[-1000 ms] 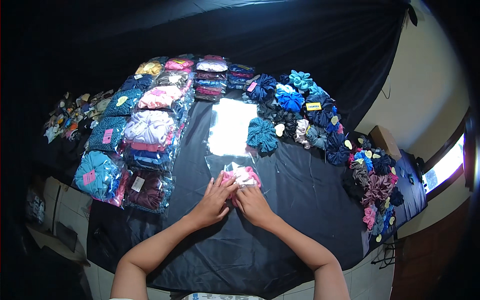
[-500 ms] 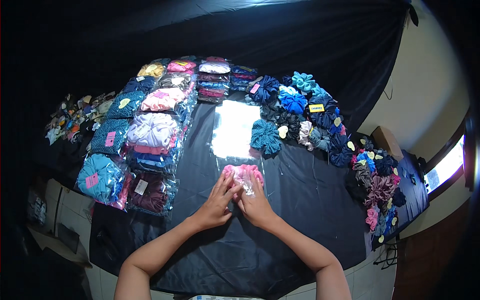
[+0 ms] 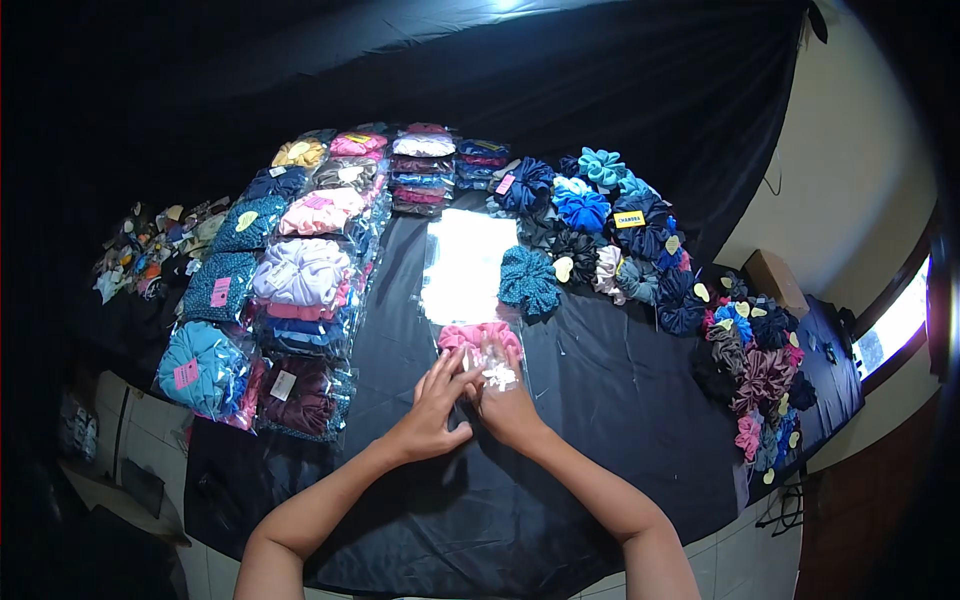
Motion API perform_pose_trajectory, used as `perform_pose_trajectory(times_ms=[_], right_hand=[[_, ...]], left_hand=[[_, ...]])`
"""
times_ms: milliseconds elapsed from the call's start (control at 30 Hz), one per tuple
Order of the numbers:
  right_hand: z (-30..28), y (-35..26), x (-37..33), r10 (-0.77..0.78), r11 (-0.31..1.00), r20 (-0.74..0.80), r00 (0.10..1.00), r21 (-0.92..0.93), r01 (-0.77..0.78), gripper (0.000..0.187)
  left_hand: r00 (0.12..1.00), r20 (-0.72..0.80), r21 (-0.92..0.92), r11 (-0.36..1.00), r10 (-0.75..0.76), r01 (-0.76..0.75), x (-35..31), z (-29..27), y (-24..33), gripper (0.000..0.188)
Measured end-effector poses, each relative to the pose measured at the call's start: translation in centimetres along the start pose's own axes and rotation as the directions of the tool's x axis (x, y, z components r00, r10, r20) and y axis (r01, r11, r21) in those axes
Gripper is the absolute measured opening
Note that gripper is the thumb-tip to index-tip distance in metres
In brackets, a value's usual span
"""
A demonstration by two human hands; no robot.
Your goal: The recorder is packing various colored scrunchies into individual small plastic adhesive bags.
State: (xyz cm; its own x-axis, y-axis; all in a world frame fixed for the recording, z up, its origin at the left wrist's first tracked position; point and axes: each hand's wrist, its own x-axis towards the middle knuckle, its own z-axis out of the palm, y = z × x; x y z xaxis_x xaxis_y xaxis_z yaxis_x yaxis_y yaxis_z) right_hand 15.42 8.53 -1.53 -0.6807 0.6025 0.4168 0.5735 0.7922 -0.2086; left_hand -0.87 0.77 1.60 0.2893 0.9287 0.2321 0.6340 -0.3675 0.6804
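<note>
A pink scrunchie (image 3: 478, 335) lies at the middle of the black-covered table, with clear plastic wrap about it. My left hand (image 3: 432, 412) reaches over its near left side, fingers stretched and thumb apart, fingertips at the plastic. Against the scrunchie's near right side is my right hand (image 3: 505, 398), its fingers pointing forward. Shiny clear plastic (image 3: 498, 376) lies over the back of that hand and blurs its fingers, so their grip is hard to make out. Just beyond the scrunchie lies a stack of clear plastic bags (image 3: 462, 268), bright with glare.
Bagged scrunchies (image 3: 302, 272) stand in stacked columns on the left, continuing along the back. Loose scrunchies (image 3: 578, 245) with tags are heaped at the right, with another pile (image 3: 760, 375) beyond the table's right side. Fabric scraps (image 3: 150, 250) lie far left.
My right hand has slid slightly forward over the pink scrunchie, covering more of it. My left hand's fingers have spread, and its thumb has moved away from them. The view has shifted slightly.
</note>
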Motion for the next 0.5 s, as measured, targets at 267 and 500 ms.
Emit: perform_pose_trajectory(times_ms=[267, 500], right_hand=[[-0.6, -1.2, -2.4, 0.045, 0.984, 0.05, 0.998, 0.173, -0.053, 0.053], [-2.1, -1.6, -1.2, 0.025, 0.996, 0.351, 0.936, 0.066, -0.051, 0.045]], left_hand=[[1.0, -0.025, -0.001, 1.0, -0.002, 0.002, 6.6, -1.8, -0.9, 0.048], [0.963, 0.26, 0.311, 0.95, -0.07, -0.015, 8.7, 0.6, -2.5, 0.052]])
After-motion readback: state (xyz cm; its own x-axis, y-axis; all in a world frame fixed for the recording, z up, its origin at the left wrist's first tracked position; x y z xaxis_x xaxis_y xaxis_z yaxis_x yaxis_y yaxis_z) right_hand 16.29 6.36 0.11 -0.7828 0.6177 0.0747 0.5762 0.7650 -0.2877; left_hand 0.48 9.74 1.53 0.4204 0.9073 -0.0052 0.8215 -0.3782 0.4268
